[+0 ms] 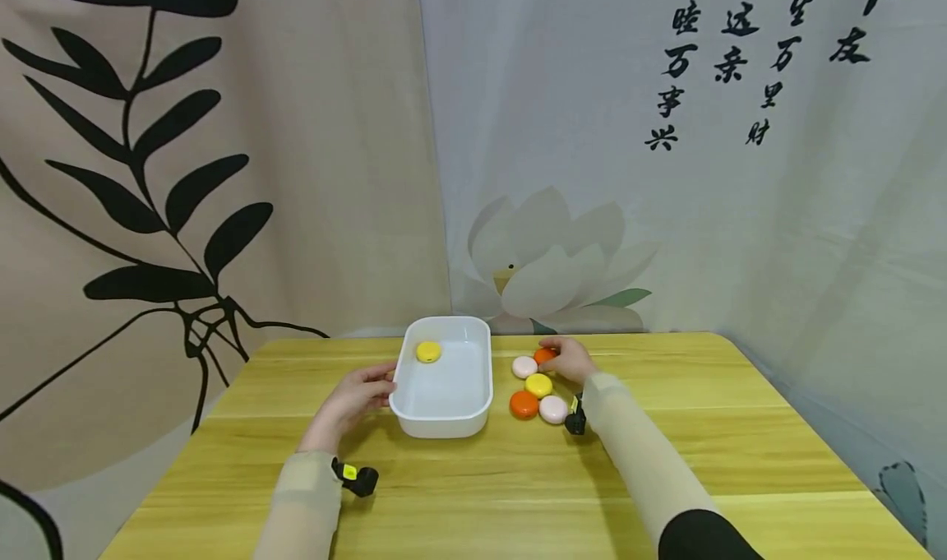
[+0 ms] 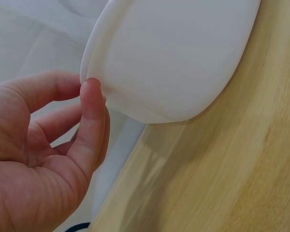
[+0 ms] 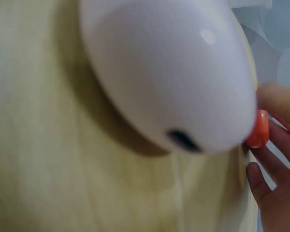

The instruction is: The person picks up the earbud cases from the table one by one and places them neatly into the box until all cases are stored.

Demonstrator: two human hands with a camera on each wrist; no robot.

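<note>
A white rectangular tub (image 1: 441, 387) stands on the table with one yellow round piece (image 1: 428, 352) inside. At the tub's left side is my left hand (image 1: 358, 394); in the left wrist view its thumb and index finger pinch the rim edge. My right hand (image 1: 573, 361) reaches to the back of a small cluster of thick, rounded discs and grips an orange disc (image 1: 545, 354) between thumb and fingers. Around it lie pale pink discs (image 1: 524, 367), a yellow disc (image 1: 538, 385) and another orange disc (image 1: 524, 405). A pale pink disc (image 3: 174, 72) with a dark hole fills the right wrist view.
The wooden table (image 1: 636, 494) ends at a back edge just behind the tub and discs. A printed curtain (image 1: 355, 149) hangs behind it. Each wrist wears a small black camera (image 1: 359, 481).
</note>
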